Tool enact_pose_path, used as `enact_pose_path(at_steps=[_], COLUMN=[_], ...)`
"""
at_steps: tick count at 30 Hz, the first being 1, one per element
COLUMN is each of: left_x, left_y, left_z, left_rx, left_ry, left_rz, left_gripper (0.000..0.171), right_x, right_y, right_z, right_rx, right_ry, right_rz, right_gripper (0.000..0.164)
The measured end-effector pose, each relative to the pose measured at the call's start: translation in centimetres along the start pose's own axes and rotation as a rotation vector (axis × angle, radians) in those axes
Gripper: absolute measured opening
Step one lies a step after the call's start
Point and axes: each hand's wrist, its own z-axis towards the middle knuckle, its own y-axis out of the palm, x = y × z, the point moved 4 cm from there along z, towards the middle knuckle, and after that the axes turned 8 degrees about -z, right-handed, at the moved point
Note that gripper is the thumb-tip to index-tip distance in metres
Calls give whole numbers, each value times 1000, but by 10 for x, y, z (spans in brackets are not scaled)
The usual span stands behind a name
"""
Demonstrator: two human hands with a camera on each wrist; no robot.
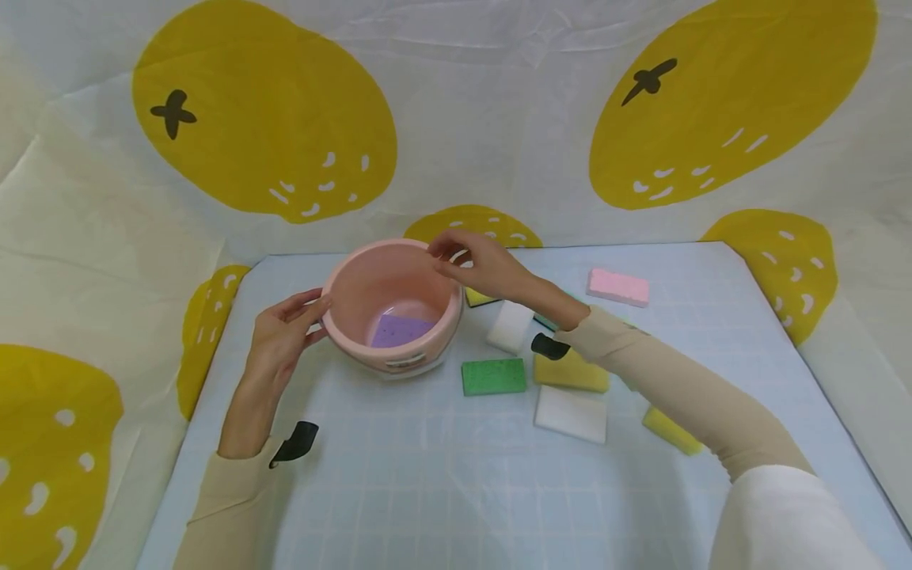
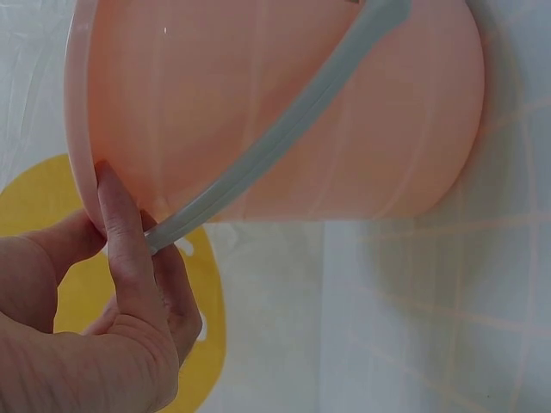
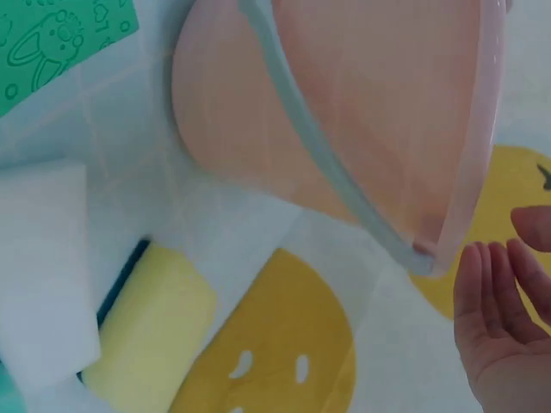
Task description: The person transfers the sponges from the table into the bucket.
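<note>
A pink bucket (image 1: 342,339) with a grey handle (image 2: 284,138) stands at the back left of the table. Inside it, on the bottom, lies a purple sponge (image 1: 400,330). My left hand (image 1: 283,336) grips the bucket's left rim, its thumb and fingers pinching the edge by the handle's end in the left wrist view. At the right side of the rim is my right hand (image 1: 479,263), with fingers loosely bent and nothing held. In the right wrist view, that hand's fingertips (image 3: 469,258) come right beside the rim.
Right of the bucket lie a green sponge (image 1: 493,377), white sponges (image 1: 570,413) and a yellow sponge (image 1: 580,373). A yellow sponge with a dark side (image 3: 155,331) is behind them. Further right are a pink sponge (image 1: 618,286) and another yellow sponge (image 1: 671,430).
</note>
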Motion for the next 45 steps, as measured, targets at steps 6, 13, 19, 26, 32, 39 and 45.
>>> enact_pose_path(at_steps=[6,13,19,26,32,39,45], left_x=[0,-1,-1,-2,-2,-2,-2], left_y=[0,-1,-1,0,-1,-1,0], left_z=[0,0,0,-1,-1,-2,-1], left_rx=[5,7,4,-2,0,-3,2], left_ry=[6,4,10,31,22,17,13], left_rz=[-15,-17,-47,-79,-83,-60,-51], left_gripper=[69,67,67,63,65,65,66], right_x=[15,42,65,87,102,122,133], right_y=[-8,-12,-11,-11,-9,-3,1], right_z=[-7,-15,-17,-18,-19,-19,-19], right_rx=[44,99,124,144,124,72,41], right_ry=[35,100,147,177,190,239,270], right_rz=[53,51,40,34,-4,-61,-71], right_gripper=[27,27,27,26,30,36,37])
